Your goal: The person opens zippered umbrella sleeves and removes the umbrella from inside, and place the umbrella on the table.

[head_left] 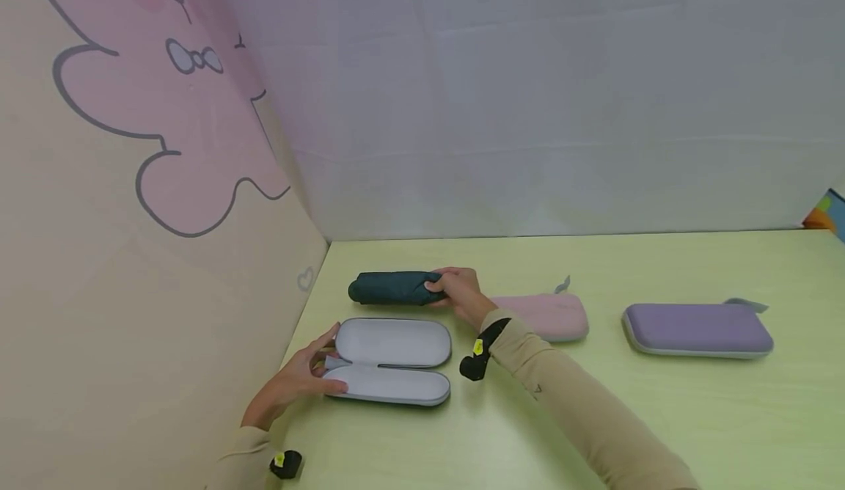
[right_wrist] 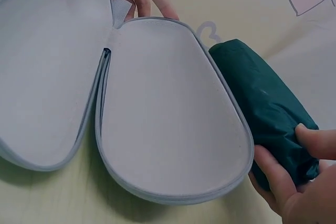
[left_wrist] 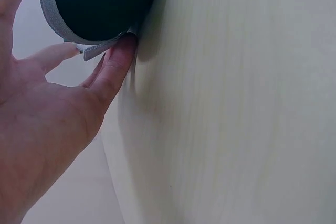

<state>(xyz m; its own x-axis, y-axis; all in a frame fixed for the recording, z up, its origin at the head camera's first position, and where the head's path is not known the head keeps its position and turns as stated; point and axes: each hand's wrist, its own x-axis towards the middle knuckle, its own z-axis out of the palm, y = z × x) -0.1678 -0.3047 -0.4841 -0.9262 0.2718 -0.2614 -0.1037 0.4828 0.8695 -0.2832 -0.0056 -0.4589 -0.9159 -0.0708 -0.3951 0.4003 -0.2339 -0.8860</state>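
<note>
On the tabletop [head_left: 759, 417], at left: open case [head_left: 393, 342], both pale linings bare; opening looks done, closing is left undone.
Left hand [head_left: 297, 378]: grip holds the case's end, thumb over the near half, fingers by the tab [right_wrist: 123, 9].
Purple case [head_left: 696, 328], pink case [head_left: 548, 315]: closed, off to the right.
Green bundle [head_left: 389, 288] (perhaps a folded umbrella): just beyond the open case, outside it.
Right hand [head_left: 462, 290]: grip clamped round the bundle's right end.
</note>
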